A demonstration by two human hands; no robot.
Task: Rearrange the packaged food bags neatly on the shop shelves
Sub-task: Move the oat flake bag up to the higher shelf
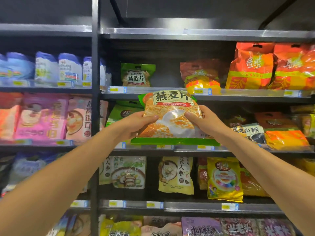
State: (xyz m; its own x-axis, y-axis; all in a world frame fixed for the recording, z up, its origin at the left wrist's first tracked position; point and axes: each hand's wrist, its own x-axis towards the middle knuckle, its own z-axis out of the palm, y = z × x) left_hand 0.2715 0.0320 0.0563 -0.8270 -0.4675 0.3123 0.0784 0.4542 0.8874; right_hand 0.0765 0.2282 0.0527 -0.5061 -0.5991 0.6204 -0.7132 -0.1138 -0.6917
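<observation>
I hold a green and orange oatmeal bag (pixel 172 114) up in front of the shelves, its top reaching the edge of the upper shelf (pixel 170 90). My left hand (pixel 138 123) grips its left side and my right hand (pixel 202 120) grips its right side. A matching smaller-looking oatmeal bag (pixel 137 74) stands upright at the back of that upper shelf. Another green bag (pixel 119 114) sits behind my left hand on the shelf below.
Orange bags (pixel 252 67) and a red-yellow bag (pixel 201 75) fill the upper shelf's right. Dark and orange bags (pixel 265 132) lie right of my hands. Pink bags (pixel 44 116) and blue-white bags (pixel 46 68) fill the left unit beyond a black post (pixel 95 99). Lower shelves hold cream and yellow bags (pixel 223 179).
</observation>
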